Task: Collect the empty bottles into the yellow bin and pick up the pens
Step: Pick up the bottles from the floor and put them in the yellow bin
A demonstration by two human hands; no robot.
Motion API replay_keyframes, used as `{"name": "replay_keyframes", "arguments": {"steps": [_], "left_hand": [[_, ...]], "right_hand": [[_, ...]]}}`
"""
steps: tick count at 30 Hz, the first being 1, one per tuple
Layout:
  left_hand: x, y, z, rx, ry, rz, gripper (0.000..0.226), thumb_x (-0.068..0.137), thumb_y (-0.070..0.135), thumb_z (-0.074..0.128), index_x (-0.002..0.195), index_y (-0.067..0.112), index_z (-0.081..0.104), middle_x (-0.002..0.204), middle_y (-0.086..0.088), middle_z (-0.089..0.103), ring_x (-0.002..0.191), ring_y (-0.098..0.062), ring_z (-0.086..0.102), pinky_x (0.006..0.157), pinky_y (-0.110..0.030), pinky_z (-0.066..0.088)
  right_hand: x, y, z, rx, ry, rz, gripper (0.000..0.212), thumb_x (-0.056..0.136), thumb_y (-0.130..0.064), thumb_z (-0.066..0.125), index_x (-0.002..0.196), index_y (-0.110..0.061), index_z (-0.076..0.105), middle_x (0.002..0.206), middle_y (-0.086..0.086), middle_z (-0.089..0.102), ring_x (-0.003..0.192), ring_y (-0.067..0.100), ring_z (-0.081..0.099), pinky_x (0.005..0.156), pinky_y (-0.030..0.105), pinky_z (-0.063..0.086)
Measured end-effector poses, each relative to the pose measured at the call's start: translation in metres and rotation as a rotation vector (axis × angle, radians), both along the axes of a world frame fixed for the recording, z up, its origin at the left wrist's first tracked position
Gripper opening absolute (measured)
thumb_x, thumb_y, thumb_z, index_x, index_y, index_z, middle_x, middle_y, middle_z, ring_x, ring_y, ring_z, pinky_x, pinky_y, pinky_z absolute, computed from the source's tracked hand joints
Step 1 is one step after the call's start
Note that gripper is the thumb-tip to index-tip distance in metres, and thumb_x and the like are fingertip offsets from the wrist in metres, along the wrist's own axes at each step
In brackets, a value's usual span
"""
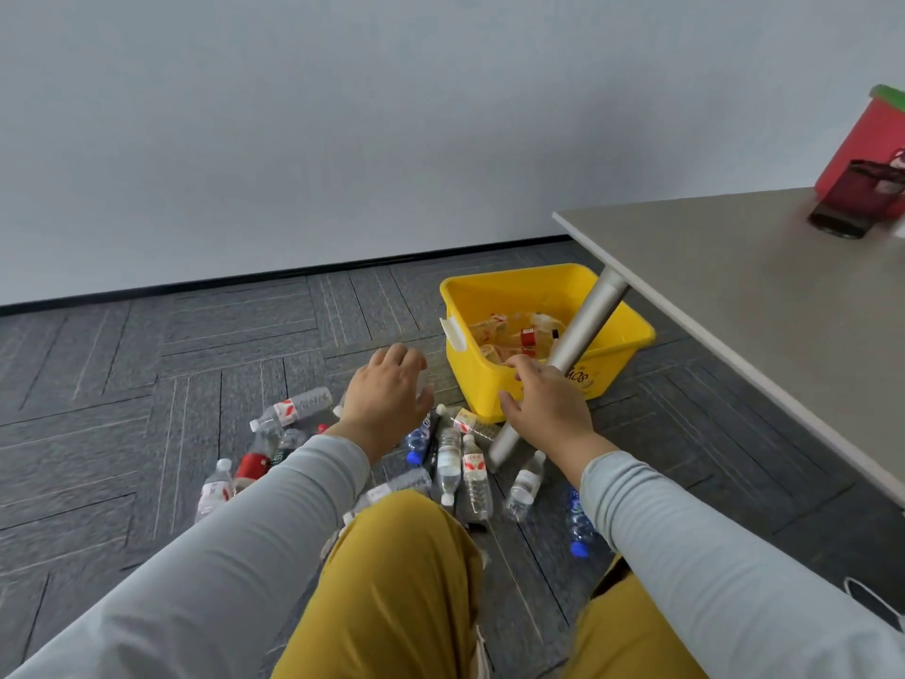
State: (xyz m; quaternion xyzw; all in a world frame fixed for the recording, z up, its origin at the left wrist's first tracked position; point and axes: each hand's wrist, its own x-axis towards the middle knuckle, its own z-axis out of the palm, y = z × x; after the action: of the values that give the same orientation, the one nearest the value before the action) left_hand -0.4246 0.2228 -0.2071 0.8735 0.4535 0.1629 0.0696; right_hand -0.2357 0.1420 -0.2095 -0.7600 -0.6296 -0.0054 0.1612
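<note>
- The left hand [387, 399] and right hand [548, 404] are hovering side by side, fingers loosely spread and holding nothing, over clear plastic bottles [449, 463] that are lying scattered on the grey patterned carpet [196, 360].
- A yellow rectangular plastic bin [482, 379] is sitting just beyond the right hand, holding several bottles.
- A silver metal table leg [583, 325] is slanting across the bin's front.

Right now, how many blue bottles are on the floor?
2. One blue bottle lies beside the left hand; the other blue bottle lies partly under the right sleeve. More may be hidden.
</note>
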Motion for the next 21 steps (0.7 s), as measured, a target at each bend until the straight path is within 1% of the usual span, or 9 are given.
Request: {"name": "replay_keyframes", "arguments": {"steps": [4, 10, 13, 16, 21], "left_hand": [[-0.011, -0.001, -0.012, -0.020, 0.011, -0.001, 0.036, 0.093, 0.036, 0.047, 0.124, 0.016, 0.048, 0.124, -0.001, 0.050, 0.117, -0.020, 0.045, 0.093, -0.032, 0.041], [-0.034, 0.005, -0.021, -0.039, 0.041, 0.018, 0.034, 0.094, 0.034, 0.047, 0.122, 0.015, 0.049, 0.123, -0.001, 0.050, 0.115, -0.020, 0.046, 0.092, -0.031, 0.041], [-0.043, 0.011, -0.025, -0.033, 0.043, 0.017, 0.034, 0.094, 0.036, 0.046, 0.122, 0.015, 0.049, 0.123, -0.002, 0.050, 0.115, -0.020, 0.046, 0.093, -0.031, 0.042], [-0.049, 0.014, -0.029, -0.036, 0.037, 0.016, 0.035, 0.095, 0.036, 0.045, 0.121, 0.014, 0.049, 0.121, -0.003, 0.051, 0.113, -0.021, 0.047, 0.090, -0.031, 0.043], [-0.063, 0.015, -0.035, -0.063, 0.048, 0.022, 0.035, 0.094, 0.036, 0.047, 0.122, 0.014, 0.050, 0.121, -0.002, 0.051, 0.114, -0.021, 0.046, 0.089, -0.031, 0.041]], "right_hand": [[-0.008, 0.003, -0.012, -0.023, 0.039, 0.003, 0.038, 0.094, -0.032, 0.050, 0.128, -0.014, 0.045, 0.119, 0.007, 0.060, 0.110, 0.026, 0.053, 0.077, 0.035, 0.044], [-0.025, 0.011, -0.024, -0.039, 0.076, 0.009, 0.040, 0.094, -0.032, 0.049, 0.128, -0.012, 0.045, 0.112, 0.008, 0.061, 0.103, 0.027, 0.054, 0.076, 0.035, 0.042], [-0.034, 0.017, -0.029, -0.047, 0.080, 0.026, 0.040, 0.094, -0.032, 0.049, 0.128, -0.012, 0.044, 0.112, 0.008, 0.061, 0.104, 0.028, 0.053, 0.075, 0.035, 0.042], [-0.041, 0.022, -0.033, -0.053, 0.087, 0.030, 0.040, 0.095, -0.032, 0.049, 0.130, -0.013, 0.044, 0.113, 0.008, 0.061, 0.106, 0.026, 0.053, 0.076, 0.034, 0.042], [-0.055, 0.028, -0.039, -0.081, 0.074, 0.046, 0.040, 0.095, -0.032, 0.049, 0.130, -0.014, 0.044, 0.115, 0.007, 0.061, 0.107, 0.026, 0.053, 0.078, 0.035, 0.043]]}}
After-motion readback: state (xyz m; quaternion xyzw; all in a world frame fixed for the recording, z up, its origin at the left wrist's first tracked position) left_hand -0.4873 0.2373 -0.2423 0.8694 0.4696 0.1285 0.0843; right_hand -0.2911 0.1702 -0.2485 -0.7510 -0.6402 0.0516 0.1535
